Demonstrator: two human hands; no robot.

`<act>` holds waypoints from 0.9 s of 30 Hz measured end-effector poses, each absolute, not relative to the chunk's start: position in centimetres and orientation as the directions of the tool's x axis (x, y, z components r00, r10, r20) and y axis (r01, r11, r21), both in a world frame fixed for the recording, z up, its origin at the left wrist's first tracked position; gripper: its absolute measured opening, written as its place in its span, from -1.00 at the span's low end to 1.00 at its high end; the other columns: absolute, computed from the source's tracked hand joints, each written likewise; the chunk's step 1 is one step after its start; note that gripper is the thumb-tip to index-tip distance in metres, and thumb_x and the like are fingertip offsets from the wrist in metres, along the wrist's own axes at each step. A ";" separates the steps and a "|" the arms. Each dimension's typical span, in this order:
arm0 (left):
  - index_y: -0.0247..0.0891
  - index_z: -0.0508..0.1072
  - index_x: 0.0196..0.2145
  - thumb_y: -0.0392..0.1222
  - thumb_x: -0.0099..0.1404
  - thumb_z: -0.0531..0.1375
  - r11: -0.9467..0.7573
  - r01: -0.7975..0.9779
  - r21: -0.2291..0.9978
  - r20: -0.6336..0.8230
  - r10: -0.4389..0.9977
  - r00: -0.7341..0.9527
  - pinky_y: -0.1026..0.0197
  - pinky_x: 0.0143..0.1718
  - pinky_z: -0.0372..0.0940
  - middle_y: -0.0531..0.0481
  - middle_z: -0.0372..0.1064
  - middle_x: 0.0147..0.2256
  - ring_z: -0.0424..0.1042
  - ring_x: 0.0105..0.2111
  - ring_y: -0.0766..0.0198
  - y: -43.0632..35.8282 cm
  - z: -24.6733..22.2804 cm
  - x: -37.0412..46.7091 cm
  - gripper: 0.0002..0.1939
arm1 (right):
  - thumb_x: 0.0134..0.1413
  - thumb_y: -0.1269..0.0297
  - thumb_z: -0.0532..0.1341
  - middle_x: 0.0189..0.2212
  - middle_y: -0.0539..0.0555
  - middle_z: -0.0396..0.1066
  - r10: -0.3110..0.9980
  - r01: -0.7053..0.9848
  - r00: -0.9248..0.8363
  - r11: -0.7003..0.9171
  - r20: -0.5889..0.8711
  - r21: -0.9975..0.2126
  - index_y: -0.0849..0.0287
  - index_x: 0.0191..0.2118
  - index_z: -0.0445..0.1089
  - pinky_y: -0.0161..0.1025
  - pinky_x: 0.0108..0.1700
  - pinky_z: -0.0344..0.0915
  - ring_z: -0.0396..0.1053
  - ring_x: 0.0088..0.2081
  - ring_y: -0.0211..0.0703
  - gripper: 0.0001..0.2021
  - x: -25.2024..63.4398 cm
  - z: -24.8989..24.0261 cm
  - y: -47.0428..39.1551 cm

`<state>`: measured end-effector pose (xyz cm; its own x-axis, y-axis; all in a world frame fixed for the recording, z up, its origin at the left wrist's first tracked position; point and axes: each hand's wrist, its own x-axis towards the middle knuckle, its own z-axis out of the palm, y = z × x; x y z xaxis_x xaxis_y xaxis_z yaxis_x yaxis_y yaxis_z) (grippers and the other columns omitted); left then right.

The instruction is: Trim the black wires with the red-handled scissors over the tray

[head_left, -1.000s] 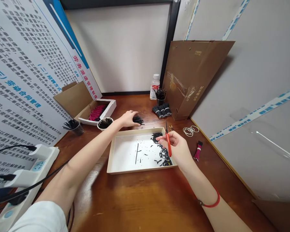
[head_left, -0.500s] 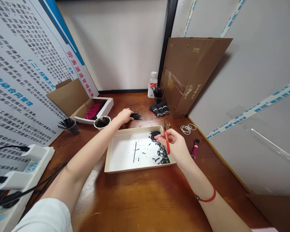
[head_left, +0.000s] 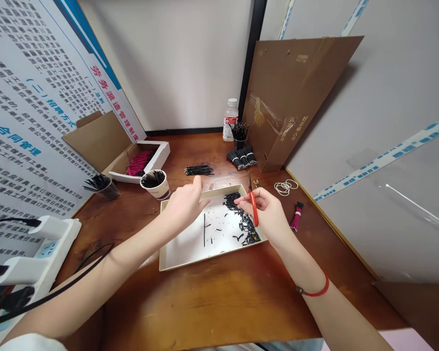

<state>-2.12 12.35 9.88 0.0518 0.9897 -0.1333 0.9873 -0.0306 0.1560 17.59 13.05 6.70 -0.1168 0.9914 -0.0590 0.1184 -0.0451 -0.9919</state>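
Over the shallow cream cardboard tray point(head_left: 186, 248), clutching red-handled, dark-bladed scissors point(head_left: 255, 209) in the right hand point(head_left: 271, 214) and spreading the left hand point(head_left: 185, 202) loosely, with nothing visible in it. Can't tell about any scrap pinched in the right fingertips, tbh. Looks partway along: plenty of curly black scraps point(head_left: 246, 226) in the tray, plus one long thin black strand point(head_left: 204, 231). Apparently done: one banded pink-and-black bundle point(head_left: 296, 217) off to the right, and farther back, past a loose unbanded black pile point(head_left: 199, 170), three white-banded black bundles point(head_left: 242, 158). Probably left: that pile, plus the stuffed white paper cup point(head_left: 161, 189).
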 end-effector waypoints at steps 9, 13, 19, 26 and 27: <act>-0.29 0.45 -0.49 -0.14 0.23 0.21 -0.071 0.962 0.265 -0.281 0.948 0.147 0.17 -0.41 0.26 -0.20 0.52 -0.40 0.51 -0.36 0.04 12.5 6.0 -2.8 -0.79 | -0.01 0.24 0.23 -0.38 0.08 0.54 0.993 0.355 -0.114 0.031 -0.010 -0.934 0.09 -0.43 0.25 -0.15 -0.28 0.31 0.47 -0.34 -0.07 -0.87 16.4 6.0 11.7; -0.27 0.37 -0.57 -0.26 0.20 0.19 -0.107 0.918 0.382 -0.272 0.936 0.223 0.20 -0.40 0.24 -0.13 0.50 -0.43 0.48 -0.38 0.10 14.5 5.4 -3.5 -0.81 | -0.01 0.30 0.19 -0.43 0.06 0.50 0.999 0.457 -0.038 0.046 0.033 -0.889 0.08 -0.42 0.22 -0.15 -0.31 0.23 0.41 -0.40 -0.06 -0.91 15.8 5.8 11.3; -0.27 0.36 -0.38 -0.28 0.33 0.05 -0.168 0.780 0.603 -0.118 0.948 0.295 0.20 -0.34 0.29 -0.06 0.46 -0.44 0.46 -0.41 0.18 14.8 6.2 -2.9 -0.86 | 0.00 0.30 0.17 -0.42 0.07 0.49 0.997 0.484 -0.005 0.071 0.078 -0.872 0.09 -0.40 0.22 -0.16 -0.27 0.25 0.42 -0.36 -0.06 -0.92 16.2 5.5 12.4; -0.34 0.47 -0.13 -0.27 0.32 0.14 -0.190 0.558 0.808 0.042 0.963 0.267 0.20 -0.22 0.44 -0.12 0.57 -0.30 0.55 -0.32 0.25 14.5 6.5 -3.0 -0.80 | 0.01 0.17 0.25 -0.51 0.01 0.47 0.991 0.442 -0.121 0.108 0.060 -0.891 0.12 -0.43 0.23 -0.26 -0.42 0.26 0.37 -0.51 -0.20 -0.80 16.9 5.9 13.3; -0.34 0.51 -0.15 -0.25 0.30 0.17 -0.183 0.491 0.852 0.066 0.967 0.246 0.20 -0.23 0.46 -0.14 0.58 -0.28 0.57 -0.32 0.24 14.5 6.5 -3.2 -0.80 | 0.01 0.17 0.26 -0.52 0.00 0.46 0.988 0.448 -0.141 0.121 0.064 -0.886 0.12 -0.42 0.24 -0.26 -0.43 0.25 0.36 -0.52 -0.22 -0.80 16.9 6.2 13.2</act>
<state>-3.20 14.55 6.46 0.2460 0.9670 0.0661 0.4907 -0.1830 0.8519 16.93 13.20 6.17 -0.1415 0.9879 0.0637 0.4482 0.1213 -0.8857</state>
